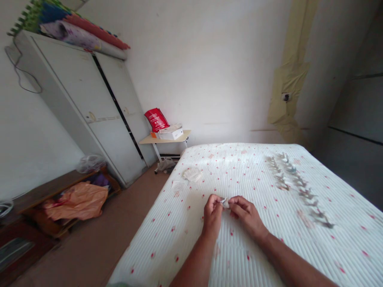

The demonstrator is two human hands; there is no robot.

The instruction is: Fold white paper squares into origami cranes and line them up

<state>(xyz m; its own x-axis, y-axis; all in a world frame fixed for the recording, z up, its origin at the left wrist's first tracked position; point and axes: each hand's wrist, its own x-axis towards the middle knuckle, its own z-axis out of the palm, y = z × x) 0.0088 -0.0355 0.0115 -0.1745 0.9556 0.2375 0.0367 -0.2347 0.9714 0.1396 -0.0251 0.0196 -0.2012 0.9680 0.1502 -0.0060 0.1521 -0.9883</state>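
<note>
Between my two hands is a small whitish piece of folded paper (225, 203), held above the bed's patterned cover (185, 247). My left hand (213, 209) pinches its left side with thumb and forefinger. At the right side, the closed fingertips of my right hand (243, 211) grip it. The fingers hide much of the paper, so its full shape does not show. Farther up on the bed, to the left, lie a pale pile of paper pieces (192, 174) and a printed slip (179, 185). Rows of small folded-looking pieces (305, 193) stand on the right, blurred.
A small table (146, 139) beyond the bed bears a red bag (156, 119) and a white box (171, 133). The grey cabinet (80, 91) stands left, with rolled mats (80, 38) on top. An orange plastic bag (79, 201) lies on a low wooden bench (38, 187).
</note>
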